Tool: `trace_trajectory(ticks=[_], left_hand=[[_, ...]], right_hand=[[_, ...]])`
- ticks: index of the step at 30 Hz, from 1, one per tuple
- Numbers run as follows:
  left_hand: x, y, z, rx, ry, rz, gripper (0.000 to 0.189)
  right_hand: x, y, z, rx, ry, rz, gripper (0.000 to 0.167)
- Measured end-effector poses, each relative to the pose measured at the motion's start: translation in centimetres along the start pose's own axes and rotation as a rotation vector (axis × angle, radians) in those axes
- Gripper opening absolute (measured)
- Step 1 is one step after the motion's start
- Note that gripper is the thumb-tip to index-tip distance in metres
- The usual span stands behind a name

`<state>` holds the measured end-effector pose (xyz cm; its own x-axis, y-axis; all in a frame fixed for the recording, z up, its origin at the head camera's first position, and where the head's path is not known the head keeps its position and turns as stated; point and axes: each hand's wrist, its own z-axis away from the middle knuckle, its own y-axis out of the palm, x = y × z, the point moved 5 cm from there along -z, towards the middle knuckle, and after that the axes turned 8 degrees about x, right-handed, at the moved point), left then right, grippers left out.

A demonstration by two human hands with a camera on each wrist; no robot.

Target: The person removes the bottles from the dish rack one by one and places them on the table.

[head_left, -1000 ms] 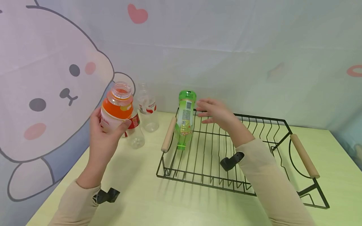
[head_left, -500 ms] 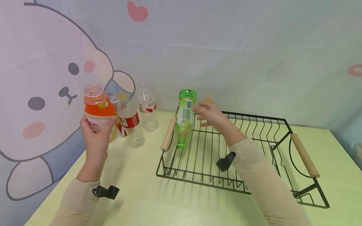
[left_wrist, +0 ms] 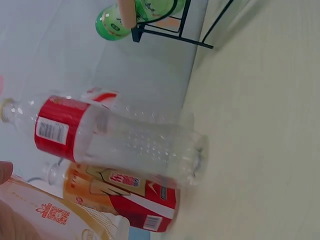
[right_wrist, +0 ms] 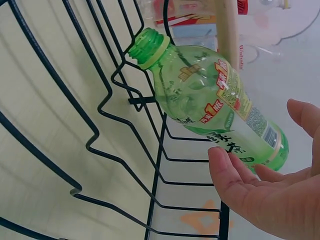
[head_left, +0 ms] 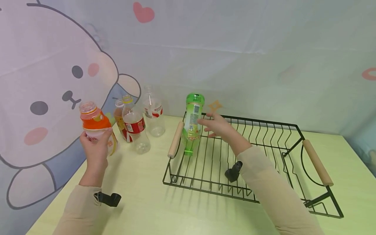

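My left hand (head_left: 95, 151) grips an uncapped bottle (head_left: 97, 122) with an orange and white label at the table's left side, neck up and tilted left. In the left wrist view, part of its white label (left_wrist: 55, 212) shows by the fingers. A green plastic bottle (head_left: 193, 125) stands neck-down in the black wire dish rack (head_left: 218, 160), at its left end. My right hand (head_left: 220, 127) is beside this bottle with fingers extended and loosely bent. In the right wrist view the green bottle (right_wrist: 210, 95) lies beyond the fingertips; whether they touch it I cannot tell.
Next to the held bottle stand a red-labelled clear bottle (head_left: 136, 127), an orange and red labelled bottle (head_left: 120, 119) and a clear bottle (head_left: 154, 114) behind. The rack has wooden handles (head_left: 317, 162) at both ends. A printed cloth (head_left: 249, 58) hangs behind the table.
My left hand has carried the orange-labelled bottle left and down, uncovering the bottles behind it. My right hand has shifted slightly left and lower beside the green bottle, which stays in place.
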<state>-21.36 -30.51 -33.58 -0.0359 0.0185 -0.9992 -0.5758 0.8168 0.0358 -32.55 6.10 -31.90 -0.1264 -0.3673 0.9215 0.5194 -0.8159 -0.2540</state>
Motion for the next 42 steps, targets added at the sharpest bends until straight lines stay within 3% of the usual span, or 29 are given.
trace_trajectory(ticks=[12,28,42], left_hand=[[2.3,-1.1,-1.0,-0.007,-0.103,-0.047,0.081],[4.0,-1.6,-1.5,-0.021,-0.136,-0.043,0.085],[4.5,-1.8,-1.6,-0.016,-0.143,-0.060,0.085]], right_hand=[[-0.7,1.1,-0.3,0.026,0.014,0.033,0.080],[-1.2,1.9,-0.7,0.047,0.018,0.053,0.083],[-1.5,2.4,-0.8,0.071,0.018,0.049,0.083]])
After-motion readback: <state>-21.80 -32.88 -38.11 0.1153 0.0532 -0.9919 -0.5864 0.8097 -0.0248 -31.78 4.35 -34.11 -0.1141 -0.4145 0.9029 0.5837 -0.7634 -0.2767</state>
